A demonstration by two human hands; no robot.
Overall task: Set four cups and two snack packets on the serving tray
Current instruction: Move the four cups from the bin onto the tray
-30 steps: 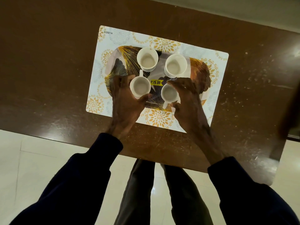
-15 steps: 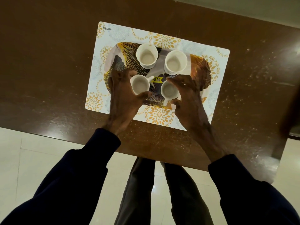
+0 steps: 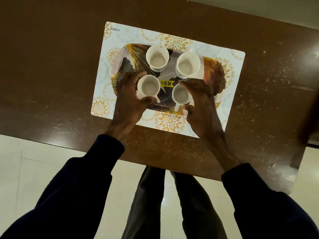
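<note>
Four empty white cups stand upright on the oval serving tray (image 3: 214,73), which has a gold leaf pattern. The far-left cup (image 3: 157,57) and the far-right cup (image 3: 188,64) stand free. My left hand (image 3: 127,104) wraps around the near-left cup (image 3: 148,86), whose handle points toward me and to the right. My right hand (image 3: 202,107) holds the near-right cup (image 3: 180,95), fingers on its far side and thumb by its handle, which points toward me. No snack packets are in view.
The tray rests on a white placemat (image 3: 127,33) with orange flowers, on a brown wooden table (image 3: 51,66). A yellow price sticker (image 3: 167,83) sits at the tray's middle. A dark blurred object (image 3: 310,118) stands at the right edge. My legs and pale floor tiles are below.
My left hand has turned the near-left cup, so its handle swung from the far side round to the near right. The right hand and its cup have hardly moved.
</note>
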